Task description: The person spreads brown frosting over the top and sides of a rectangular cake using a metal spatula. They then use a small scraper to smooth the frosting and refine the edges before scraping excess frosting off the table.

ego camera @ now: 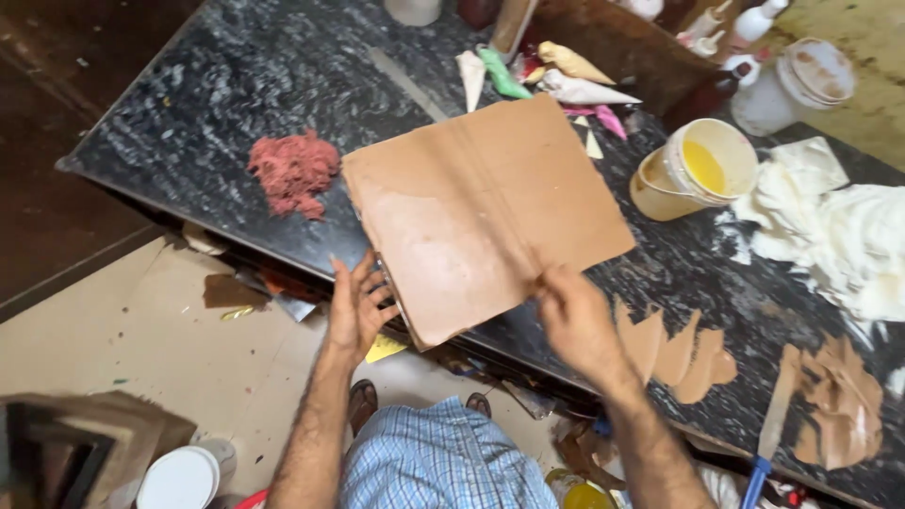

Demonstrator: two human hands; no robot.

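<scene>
Left hand (356,306), right hand (575,316) grip brown cardboard sheet (481,212) edges.

One brown cardboard sheet (485,212), one pile of red crumbs (294,171), one yellow-filled bucket (698,170), about five piping bags (566,75), two hands (358,306).
</scene>
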